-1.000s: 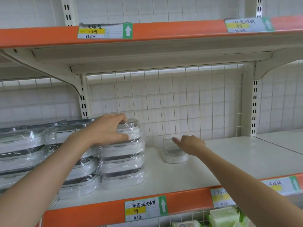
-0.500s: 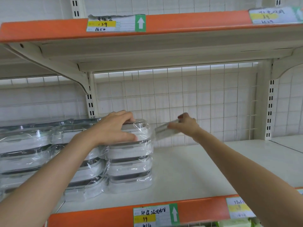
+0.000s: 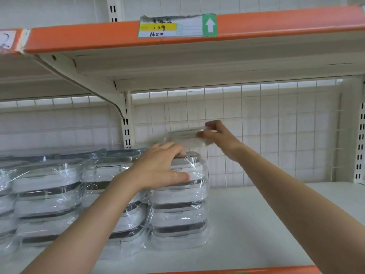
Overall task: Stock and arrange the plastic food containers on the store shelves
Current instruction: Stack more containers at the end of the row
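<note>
Stacks of shrink-wrapped white food containers with grey lids [image 3: 177, 210] fill the left half of the white shelf [image 3: 246, 224]. My left hand [image 3: 160, 167] rests on top of the rightmost stack, fingers over the lid and thumb against its front. My right hand [image 3: 216, 135] pinches the right end of a small clear container [image 3: 183, 136], held level in the air just above and behind that stack. The small container is blurred.
An orange-edged upper shelf [image 3: 276, 22] with a price label [image 3: 177, 26] hangs overhead. A white wire grid [image 3: 266, 135] backs the shelf. A bracket [image 3: 83, 76] and slotted upright [image 3: 126, 133] stand behind the stacks. An orange front edge [image 3: 237, 270] runs below.
My right hand lifted the small clear container off the shelf and carried it up and left, over the rightmost stack. My left hand stayed on the stack top.
</note>
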`<state>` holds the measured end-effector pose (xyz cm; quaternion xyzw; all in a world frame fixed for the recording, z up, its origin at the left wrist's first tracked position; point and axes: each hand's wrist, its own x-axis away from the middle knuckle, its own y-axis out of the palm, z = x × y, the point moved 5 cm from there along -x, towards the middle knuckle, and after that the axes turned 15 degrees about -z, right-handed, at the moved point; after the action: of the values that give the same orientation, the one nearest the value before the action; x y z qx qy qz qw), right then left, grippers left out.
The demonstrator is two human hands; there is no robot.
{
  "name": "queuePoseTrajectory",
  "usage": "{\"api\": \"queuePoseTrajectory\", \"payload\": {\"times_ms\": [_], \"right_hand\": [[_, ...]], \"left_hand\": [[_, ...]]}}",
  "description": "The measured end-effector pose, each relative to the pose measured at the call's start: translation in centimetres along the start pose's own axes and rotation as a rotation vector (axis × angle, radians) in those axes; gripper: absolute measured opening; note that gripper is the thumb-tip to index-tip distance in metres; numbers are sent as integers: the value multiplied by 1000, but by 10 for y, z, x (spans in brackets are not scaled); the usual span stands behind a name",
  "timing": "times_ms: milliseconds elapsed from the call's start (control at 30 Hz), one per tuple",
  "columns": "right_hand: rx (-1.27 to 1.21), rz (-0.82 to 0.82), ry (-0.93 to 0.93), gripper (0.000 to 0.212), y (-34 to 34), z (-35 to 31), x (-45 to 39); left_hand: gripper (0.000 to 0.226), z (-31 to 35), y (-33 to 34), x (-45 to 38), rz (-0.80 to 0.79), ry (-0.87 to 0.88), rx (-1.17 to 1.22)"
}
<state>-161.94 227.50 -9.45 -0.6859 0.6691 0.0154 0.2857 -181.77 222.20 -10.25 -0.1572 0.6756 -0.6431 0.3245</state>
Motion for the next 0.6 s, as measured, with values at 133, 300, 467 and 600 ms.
{"api": "queuePoseTrajectory", "payload": {"times_ms": [133, 300, 467, 600], "right_hand": [[9, -239, 144, 45, 31, 19, -17], [31, -350, 232, 48, 30, 25, -18], [161, -346, 107, 29, 22, -13, 4], [404, -570, 145, 61, 44, -41, 36]], "left_hand": [[48, -1, -1, 2, 5, -4, 7], [52, -4, -1, 2, -9, -11, 15], [64, -4, 1, 4, -26, -24, -1], [84, -12, 3, 9, -88, -81, 25]]}}
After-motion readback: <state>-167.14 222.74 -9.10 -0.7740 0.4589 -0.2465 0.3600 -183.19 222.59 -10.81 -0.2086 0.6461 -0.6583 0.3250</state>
